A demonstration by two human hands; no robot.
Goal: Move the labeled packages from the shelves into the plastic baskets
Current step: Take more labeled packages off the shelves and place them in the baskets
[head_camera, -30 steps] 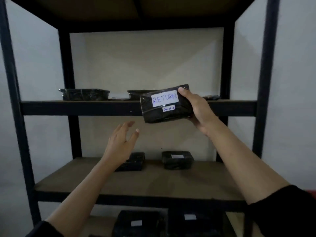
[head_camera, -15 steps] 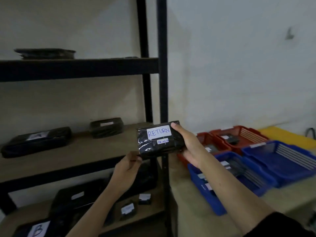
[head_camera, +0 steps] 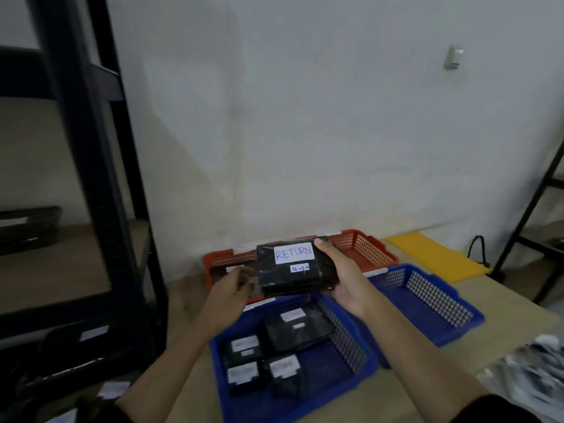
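RETURN package (head_camera: pixel 294 267) above blue basket (head_camera: pixel 351 370), red basket (head_camera: pixel 370 250).

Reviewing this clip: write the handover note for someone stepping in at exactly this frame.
Right hand grips the RETURN package, held above the baskets.
Left hand is open beside it, holding nothing.
Near blue basket holds four labeled packages. Far blue basket looks empty. Red baskets sit behind, contents mostly hidden.
Done: package is off the shelf.
Left: drop it into its basket; more packages remain on the shelves.
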